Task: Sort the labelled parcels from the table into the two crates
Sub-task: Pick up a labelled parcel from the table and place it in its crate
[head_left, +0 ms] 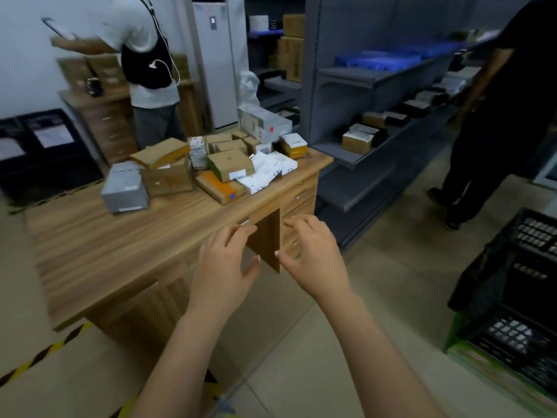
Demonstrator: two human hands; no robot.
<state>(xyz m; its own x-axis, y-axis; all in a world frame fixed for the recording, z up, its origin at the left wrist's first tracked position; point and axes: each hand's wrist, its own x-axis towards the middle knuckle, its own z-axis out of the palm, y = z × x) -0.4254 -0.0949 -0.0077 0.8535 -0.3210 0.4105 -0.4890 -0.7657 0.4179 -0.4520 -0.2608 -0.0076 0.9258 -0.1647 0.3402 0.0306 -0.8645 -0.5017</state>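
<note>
A wooden desk (99, 251) carries a heap of parcels at its far end. Among them are a grey box (125, 188), a brown box with a white label (230, 165), an orange-edged flat box (220, 185), a white printed packet (268, 171) and a large grey box (263, 122). My left hand (224, 267) and my right hand (313, 254) hover side by side in front of the desk's near edge, fingers loosely spread, holding nothing. A black crate (512, 285) stands on the floor at the right. Two dark crates (45, 152) with paper labels stand at the far left.
A person in a white shirt (141, 55) stands behind the desk holding a box. Another person in black (497, 116) stands at the right by grey shelving (376, 95) stocked with boxes. Yellow-black tape (45, 351) marks the floor at lower left.
</note>
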